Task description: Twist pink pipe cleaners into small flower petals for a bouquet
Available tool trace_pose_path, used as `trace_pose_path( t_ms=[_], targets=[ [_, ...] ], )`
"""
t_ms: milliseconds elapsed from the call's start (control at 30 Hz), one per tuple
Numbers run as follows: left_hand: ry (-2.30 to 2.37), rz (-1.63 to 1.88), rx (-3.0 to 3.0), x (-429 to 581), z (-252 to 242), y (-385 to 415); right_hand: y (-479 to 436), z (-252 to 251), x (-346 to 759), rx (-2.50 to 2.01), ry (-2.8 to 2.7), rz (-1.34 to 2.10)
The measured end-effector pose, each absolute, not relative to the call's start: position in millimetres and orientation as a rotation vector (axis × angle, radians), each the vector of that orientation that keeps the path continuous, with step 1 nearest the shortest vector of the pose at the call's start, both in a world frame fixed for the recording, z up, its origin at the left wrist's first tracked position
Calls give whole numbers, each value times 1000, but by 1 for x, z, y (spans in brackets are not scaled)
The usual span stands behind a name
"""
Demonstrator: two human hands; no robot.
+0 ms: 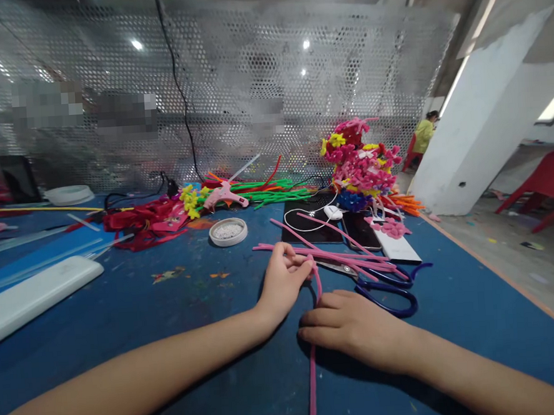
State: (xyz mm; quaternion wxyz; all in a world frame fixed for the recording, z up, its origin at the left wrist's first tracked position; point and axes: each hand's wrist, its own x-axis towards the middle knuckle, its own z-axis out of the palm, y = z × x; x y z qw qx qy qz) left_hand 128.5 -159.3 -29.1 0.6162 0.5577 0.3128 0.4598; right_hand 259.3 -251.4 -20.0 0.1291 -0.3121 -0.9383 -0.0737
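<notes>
Left hand (303,270) pinches the curved far end of a long, fuzzy pink stem (312,380) at the blue desk (251,397); right hand (350,328) covers its middle, grip unclear. Near length appears unshaped; loose pink stems (336,254) lie beyond.

Looks forward and down from head height, close over a flat blue table (470,289), toward a perforated grey metal panel (240,59).

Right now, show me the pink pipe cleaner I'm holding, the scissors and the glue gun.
Pink pipe cleaner (312,387): head view, on its straight lower length.
Scissors (347,269): head view, on the metal by the pivot.
Glue gun (224,195): head view, on its pink body.
</notes>
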Motion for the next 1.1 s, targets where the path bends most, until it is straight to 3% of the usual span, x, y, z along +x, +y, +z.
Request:
trace_pose_path(
  t_ms=[233, 433, 600, 1100],
  targets=[
    [830, 1139, 1279, 128, -31, -156, -253, -20, 268, -706, -2778, -308],
    [709, 1039, 1370, 128, -31, -163, -263, -15, 255, -937, -2319, 405],
    [670, 971, 1455, 126, -30, -171, -262, -16, 252, -1209, -1924, 663],
    [712, 968, 1451, 123, -27, -168, -256, -25, 258, -1331, -1521, 816]
  ],
)
